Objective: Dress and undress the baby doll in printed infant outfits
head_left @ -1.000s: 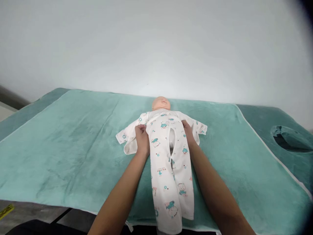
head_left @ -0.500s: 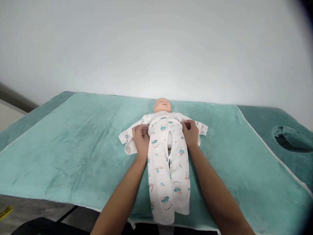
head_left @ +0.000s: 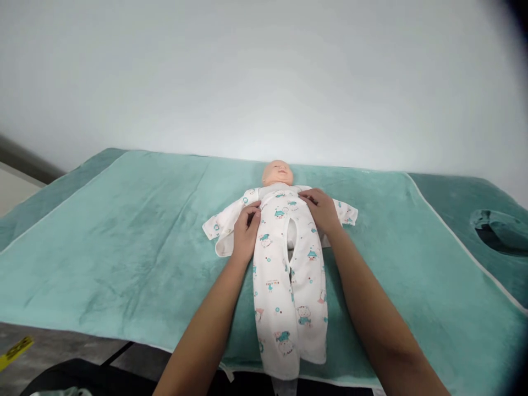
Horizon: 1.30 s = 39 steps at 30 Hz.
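A baby doll lies on its back on a teal towel, head toward the wall. It wears a white romper printed with teal animals, and the front has a gap at the belly. My left hand pinches the romper's fabric at the doll's left side of the chest as I see it. My right hand grips the fabric at the other side of the chest, fingers curled over it. The doll's sleeves spread out to both sides.
The towel covers a darker teal padded table with a face hole at the far right. A white wall stands behind. Below the table's near edge are a grey floor, a yellow strip and something dark.
Both hands have slid up from the doll's waist to its chest, gathering the romper's front edges. The view has shifted slightly.
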### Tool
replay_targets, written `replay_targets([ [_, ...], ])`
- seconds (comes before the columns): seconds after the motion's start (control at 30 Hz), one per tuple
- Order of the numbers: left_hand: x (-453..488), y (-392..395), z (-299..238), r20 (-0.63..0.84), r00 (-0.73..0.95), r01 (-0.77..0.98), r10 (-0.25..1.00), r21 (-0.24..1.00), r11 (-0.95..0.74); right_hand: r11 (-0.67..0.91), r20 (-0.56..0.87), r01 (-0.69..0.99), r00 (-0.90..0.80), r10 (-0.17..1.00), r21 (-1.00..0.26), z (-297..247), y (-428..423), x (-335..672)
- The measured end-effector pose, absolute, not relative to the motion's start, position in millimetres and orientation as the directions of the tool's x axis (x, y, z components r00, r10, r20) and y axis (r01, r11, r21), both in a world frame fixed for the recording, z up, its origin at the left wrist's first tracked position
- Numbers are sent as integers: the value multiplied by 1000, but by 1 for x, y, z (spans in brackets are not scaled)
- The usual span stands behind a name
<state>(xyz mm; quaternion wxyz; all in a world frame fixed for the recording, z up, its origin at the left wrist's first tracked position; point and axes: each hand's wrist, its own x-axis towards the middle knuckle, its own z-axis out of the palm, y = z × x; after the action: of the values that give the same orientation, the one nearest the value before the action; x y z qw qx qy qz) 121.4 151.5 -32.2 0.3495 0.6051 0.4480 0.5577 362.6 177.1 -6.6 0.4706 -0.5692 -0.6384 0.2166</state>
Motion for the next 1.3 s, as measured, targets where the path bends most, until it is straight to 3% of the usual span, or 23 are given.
replay_targets([
  [0.1,122,153,-35,366,-21,127,930,924,-361,181,264,534,83,961,-826,3,188,360],
  [0.23,121,153,-39,398,-9,153,917,907,-392,58,232,485,308,923,-872,-4,197,350],
  [0.4,117,146,-45,394,-176,390,902,869,-303,52,258,408,469,845,-912,-27,172,346],
  [0.5,116,143,-45,271,-170,502,947,851,-153,40,225,403,424,878,-914,-35,149,351],
  [0.63,117,146,-37,205,-72,525,976,840,-138,44,154,407,242,958,-912,-34,136,357],
  [0.73,117,148,-29,179,-2,402,984,901,-163,84,119,249,128,985,-965,-31,139,360],
  [0.83,120,149,-23,72,31,46,997,996,-74,73,77,49,76,994,-996,-29,141,362],
  [0.93,126,148,-20,-51,29,-214,998,975,56,58,56,-22,64,996,-998,-28,141,362],
  [1.0,129,148,-17,-62,29,-202,998,977,67,64,64,-7,43,997,-998,-26,140,362],
  [1.17,128,148,-6,0,160,38,987,999,-6,77,78,-105,-13,997,-991,-27,140,361],
  [1.3,122,146,-2,-13,255,15,967,1000,9,40,42,-104,-22,999,-994,-28,138,363],
])
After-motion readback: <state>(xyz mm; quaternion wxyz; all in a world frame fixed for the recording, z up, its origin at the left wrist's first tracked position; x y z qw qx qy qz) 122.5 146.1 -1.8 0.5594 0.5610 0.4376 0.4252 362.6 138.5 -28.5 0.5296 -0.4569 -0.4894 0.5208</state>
